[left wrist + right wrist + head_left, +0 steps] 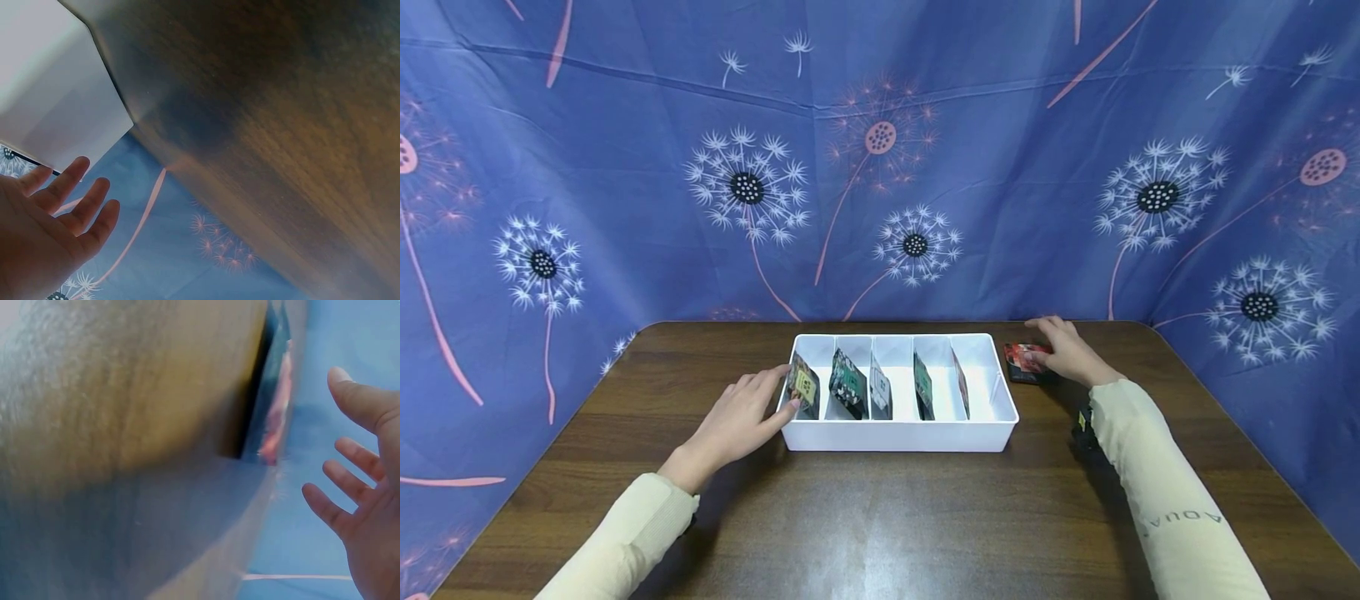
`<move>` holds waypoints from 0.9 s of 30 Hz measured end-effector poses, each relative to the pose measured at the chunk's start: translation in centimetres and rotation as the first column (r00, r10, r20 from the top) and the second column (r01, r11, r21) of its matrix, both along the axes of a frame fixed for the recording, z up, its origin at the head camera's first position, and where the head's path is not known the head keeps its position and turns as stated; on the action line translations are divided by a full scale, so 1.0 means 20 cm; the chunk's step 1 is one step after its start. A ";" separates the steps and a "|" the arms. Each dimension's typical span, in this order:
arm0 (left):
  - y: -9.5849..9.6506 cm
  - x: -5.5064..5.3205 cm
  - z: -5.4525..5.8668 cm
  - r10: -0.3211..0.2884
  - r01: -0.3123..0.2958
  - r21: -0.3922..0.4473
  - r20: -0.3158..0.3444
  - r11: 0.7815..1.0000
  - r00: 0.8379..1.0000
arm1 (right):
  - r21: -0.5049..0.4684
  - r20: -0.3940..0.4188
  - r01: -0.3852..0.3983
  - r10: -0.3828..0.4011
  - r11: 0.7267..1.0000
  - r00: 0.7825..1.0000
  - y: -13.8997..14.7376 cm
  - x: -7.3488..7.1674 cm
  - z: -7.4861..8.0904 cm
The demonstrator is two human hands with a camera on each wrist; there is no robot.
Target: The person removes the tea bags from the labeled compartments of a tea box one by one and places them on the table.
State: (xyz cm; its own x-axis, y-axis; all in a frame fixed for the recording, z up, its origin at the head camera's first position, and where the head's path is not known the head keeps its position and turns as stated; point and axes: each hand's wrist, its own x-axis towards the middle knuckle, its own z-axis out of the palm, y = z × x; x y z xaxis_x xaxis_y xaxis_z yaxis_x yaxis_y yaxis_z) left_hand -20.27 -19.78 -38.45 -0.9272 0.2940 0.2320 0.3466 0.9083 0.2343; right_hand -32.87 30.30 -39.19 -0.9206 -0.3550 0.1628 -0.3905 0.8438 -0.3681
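Observation:
A white divided tray (895, 435) lies on the table, flat packets standing on edge in its compartments. My left hand (733, 425) is at its left end, fingers spread, thumb at the front rim. Nearest to that hand leans a dark packet with a yellow label (805, 385). Rightward follow a dark green packet (848, 382), a pale grey packet (880, 390), a green packet (922, 385) and a thin reddish packet (960, 383). Right of the tray lies a red and black packet (1024, 360). My right hand (1070, 354) hovers over it, fingers loosely extended; the right wrist view shows nothing gripped.
The brown wooden table (880, 517) extends in front of the tray and to both sides. A blue cloth with dandelion prints (850, 208) hangs behind its far edge. A dark wrist device (1084, 429) shows under the right sleeve.

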 end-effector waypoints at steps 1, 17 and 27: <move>0.00 0.00 0.00 0.000 0.000 0.000 0.002 1.000 1.000 | 0.005 -0.007 -0.004 0.004 1.000 1.000 0.00 0.00 0.01; 0.00 0.01 0.01 0.004 -0.005 -0.014 -0.020 1.000 1.000 | 0.059 -0.114 -0.131 0.137 0.990 0.984 -0.11 0.11 0.14; 0.01 0.01 0.02 0.005 -0.006 -0.024 -0.051 1.000 0.999 | 0.090 -0.239 -0.208 0.224 0.974 0.945 -0.22 0.19 0.18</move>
State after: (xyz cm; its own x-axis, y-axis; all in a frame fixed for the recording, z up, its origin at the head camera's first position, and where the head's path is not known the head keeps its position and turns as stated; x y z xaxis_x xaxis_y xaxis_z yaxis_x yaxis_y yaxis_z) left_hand -20.11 -19.65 -38.13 -0.9161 0.2948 0.2719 0.3523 0.9154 0.1946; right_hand -28.97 25.89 -35.59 -0.7548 -0.5575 0.3456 -0.6374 0.7477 -0.1862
